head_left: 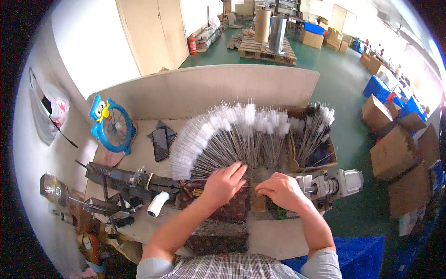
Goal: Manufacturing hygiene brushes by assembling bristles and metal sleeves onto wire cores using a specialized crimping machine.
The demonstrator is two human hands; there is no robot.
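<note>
A wide fan of wire brushes (204, 144) with white bristle heads lies on the bench, their thin metal stems pointing toward me. My left hand (224, 185) is at the near ends of these stems, its upper fingers reaching over them. Between my two hands runs a thin wire (250, 187); its lower fingertips meet one end. My right hand (281, 191) pinches the other end, thumb and fingers pressed together. Just right of that hand is a metal machine with a chuck-like spindle (321, 187). Under my left wrist lies a dark reddish mat (234, 209).
An open cardboard box (320, 162) holds more brushes at the right. Left are a blue toy-like fan (116, 128), a dark phone (160, 144), a black metal rail (116, 176) and a white pipe piece (158, 204). A raised panel (223, 88) borders the bench's far side.
</note>
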